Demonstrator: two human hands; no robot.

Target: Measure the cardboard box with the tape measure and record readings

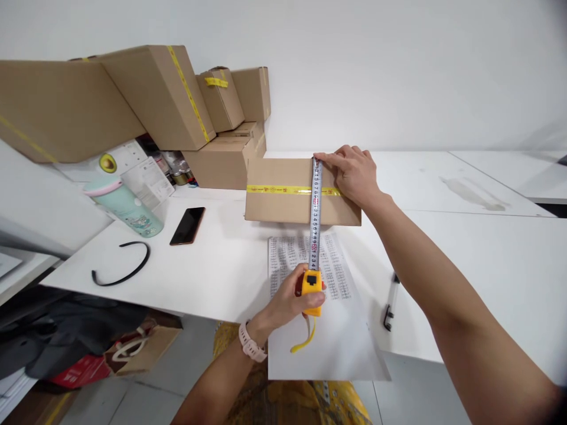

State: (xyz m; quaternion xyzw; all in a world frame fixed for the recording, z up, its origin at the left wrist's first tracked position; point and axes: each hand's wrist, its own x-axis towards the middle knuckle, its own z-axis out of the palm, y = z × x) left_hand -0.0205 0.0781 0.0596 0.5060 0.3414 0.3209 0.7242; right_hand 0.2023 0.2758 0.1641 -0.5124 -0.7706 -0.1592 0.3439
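Observation:
My left hand (290, 298) is wrapped round the yellow case of a tape measure (312, 295), whose yellow strap hangs below. The metal blade runs away from me across the top of a cardboard box (279, 206) sealed with yellow printed tape. At the box's far edge, my right hand (354, 174) pinches the blade's end between fingertips, its other fingers resting over the box. A printed sheet (305, 348) with columns of small text lies under the tape case, partly beyond the table's front edge.
Several cardboard boxes (155, 100) are stacked at the back left. A mint bottle (128, 206), a phone (188, 226) and a black curved band (142, 268) lie on the left of the white table (212, 283). A pen (390, 301) lies right of the sheet.

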